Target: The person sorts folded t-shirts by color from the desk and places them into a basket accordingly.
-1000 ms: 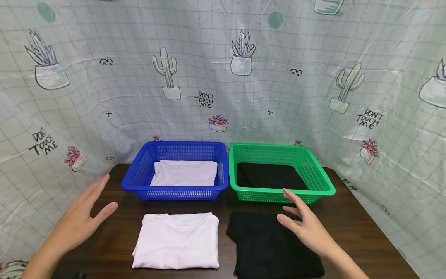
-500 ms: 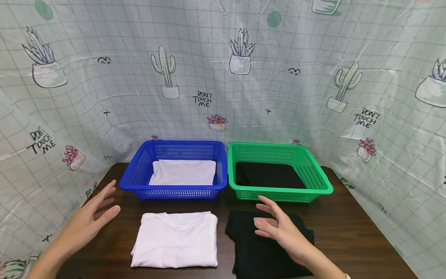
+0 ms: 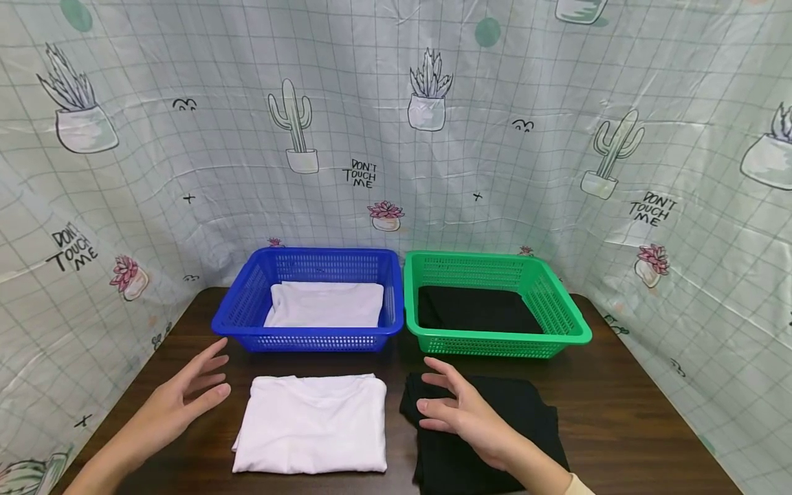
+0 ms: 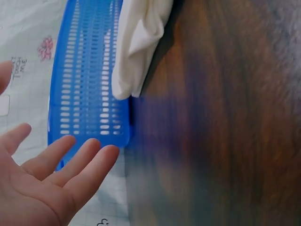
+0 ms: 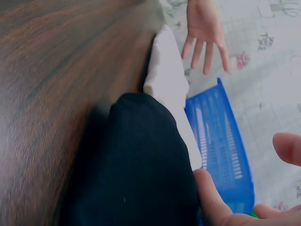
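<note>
A folded white T-shirt (image 3: 312, 426) lies on the dark wooden table, its collar edge toward the back. Just left of it my left hand (image 3: 170, 405) hovers, fingers spread and holding nothing. A folded black garment (image 3: 513, 405) lies to the right of the shirt. Above its left part is my right hand (image 3: 470, 416), fingers loosely bent and nothing in them; it hides some of the black cloth. The left wrist view shows the left palm (image 4: 37, 193) apart from the white cloth (image 4: 141, 47). In the right wrist view, fingertips (image 5: 207, 188) appear close to the black cloth (image 5: 141, 160); contact is unclear.
Behind the shirt stands a blue basket (image 3: 309, 342) holding folded white cloth (image 3: 328, 306). Beside it, a green basket (image 3: 495, 344) contains folded black cloth (image 3: 476, 309). A printed curtain (image 3: 346, 124) hangs around the table (image 3: 619, 412) at the back and sides.
My right hand has moved left across the black garment, from its right part to its left. The left hand has shifted right and slightly nearer, toward the white T-shirt. Garments and baskets have stayed put.
</note>
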Demonstrator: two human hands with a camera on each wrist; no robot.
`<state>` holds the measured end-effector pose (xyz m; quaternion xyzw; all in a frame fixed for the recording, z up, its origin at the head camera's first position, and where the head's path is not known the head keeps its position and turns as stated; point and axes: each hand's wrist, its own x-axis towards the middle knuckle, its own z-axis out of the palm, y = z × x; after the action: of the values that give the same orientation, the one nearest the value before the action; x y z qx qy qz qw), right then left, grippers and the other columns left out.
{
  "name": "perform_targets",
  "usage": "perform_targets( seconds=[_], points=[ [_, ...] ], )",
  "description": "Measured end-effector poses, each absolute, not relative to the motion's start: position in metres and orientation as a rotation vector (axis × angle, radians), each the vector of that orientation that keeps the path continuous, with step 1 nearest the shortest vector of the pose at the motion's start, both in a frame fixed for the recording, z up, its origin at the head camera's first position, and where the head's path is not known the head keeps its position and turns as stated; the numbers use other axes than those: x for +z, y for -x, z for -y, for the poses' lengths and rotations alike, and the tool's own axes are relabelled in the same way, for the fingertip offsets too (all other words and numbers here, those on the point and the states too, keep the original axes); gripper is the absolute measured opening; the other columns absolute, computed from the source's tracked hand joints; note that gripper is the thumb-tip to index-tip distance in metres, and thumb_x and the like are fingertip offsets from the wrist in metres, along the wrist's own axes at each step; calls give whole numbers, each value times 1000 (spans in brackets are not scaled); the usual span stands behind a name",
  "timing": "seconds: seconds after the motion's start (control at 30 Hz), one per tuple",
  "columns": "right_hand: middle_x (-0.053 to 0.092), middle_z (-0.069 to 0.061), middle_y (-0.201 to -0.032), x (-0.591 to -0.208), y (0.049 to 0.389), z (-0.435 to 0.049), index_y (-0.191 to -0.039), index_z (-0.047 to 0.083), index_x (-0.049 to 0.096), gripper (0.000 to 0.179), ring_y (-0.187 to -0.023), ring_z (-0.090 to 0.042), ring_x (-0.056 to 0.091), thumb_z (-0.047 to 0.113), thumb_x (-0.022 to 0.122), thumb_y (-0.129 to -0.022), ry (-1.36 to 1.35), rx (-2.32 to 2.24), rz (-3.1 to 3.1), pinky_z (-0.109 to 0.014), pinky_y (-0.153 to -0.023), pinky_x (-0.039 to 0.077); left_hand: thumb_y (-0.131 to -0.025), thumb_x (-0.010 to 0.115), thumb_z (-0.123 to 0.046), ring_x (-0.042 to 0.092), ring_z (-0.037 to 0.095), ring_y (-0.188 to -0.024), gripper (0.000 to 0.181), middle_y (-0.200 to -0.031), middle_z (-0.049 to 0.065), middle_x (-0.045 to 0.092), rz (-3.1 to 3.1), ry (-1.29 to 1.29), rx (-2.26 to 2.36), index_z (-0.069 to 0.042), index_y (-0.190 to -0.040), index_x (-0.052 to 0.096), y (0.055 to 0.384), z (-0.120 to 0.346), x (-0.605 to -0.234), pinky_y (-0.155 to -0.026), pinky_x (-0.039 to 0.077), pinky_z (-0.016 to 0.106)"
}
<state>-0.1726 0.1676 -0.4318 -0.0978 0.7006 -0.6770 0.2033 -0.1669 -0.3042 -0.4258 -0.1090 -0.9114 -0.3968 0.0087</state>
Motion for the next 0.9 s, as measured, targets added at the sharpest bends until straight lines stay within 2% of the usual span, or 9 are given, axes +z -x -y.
perform_targets(
  seconds=[0.13, 0.23, 0.4, 0.67, 0.9],
  points=[
    [25, -32, -167, -435, 173, -158, -169, 12, 20, 86, -135, -45, 57, 25, 73, -103, 280, -1883, -1935, -50, -101, 58, -109, 62, -33, 56, 49, -137, 76, -159, 29, 46, 2882, 330, -1328, -23, -172, 19, 167, 300, -431, -95, 57, 59],
    [25, -31, -167, -437, 174, -151, -169, 11, 20, 88, -132, -42, 59, 25, 75, -101, 278, -1873, -1920, -49, -100, 59, -109, 61, -34, 54, 52, -138, 78, -160, 31, 42, 2925, 315, -1405, -21, -172, 17, 167, 298, -433, -96, 54, 66],
    [26, -32, -166, -443, 176, -140, -168, 8, 21, 86, -128, -39, 63, 18, 74, -100, 302, -1854, -1898, -49, -98, 59, -109, 62, -34, 55, 52, -137, 80, -161, 35, 38, 2976, 295, -1523, -19, -172, 16, 167, 296, -435, -97, 54, 65],
    [31, -30, -163, -450, 176, -126, -168, 9, 24, 83, -125, -35, 64, 16, 73, -101, 297, -1799, -1904, -53, -97, 59, -106, 68, -25, 64, 39, -126, 81, -155, 39, 41, 2947, 310, -1787, -11, -170, 19, 169, 293, -442, -93, 61, 46],
    [38, -29, -156, -455, 178, -119, -167, 8, 25, 85, -121, -33, 64, 10, 74, -98, 286, -1775, -1888, -52, -95, 60, -104, 70, -26, 62, 32, -120, 79, -148, 34, 44, 3007, 318, -1888, -4, -167, 26, 172, 290, -443, -89, 61, 39]
  ],
)
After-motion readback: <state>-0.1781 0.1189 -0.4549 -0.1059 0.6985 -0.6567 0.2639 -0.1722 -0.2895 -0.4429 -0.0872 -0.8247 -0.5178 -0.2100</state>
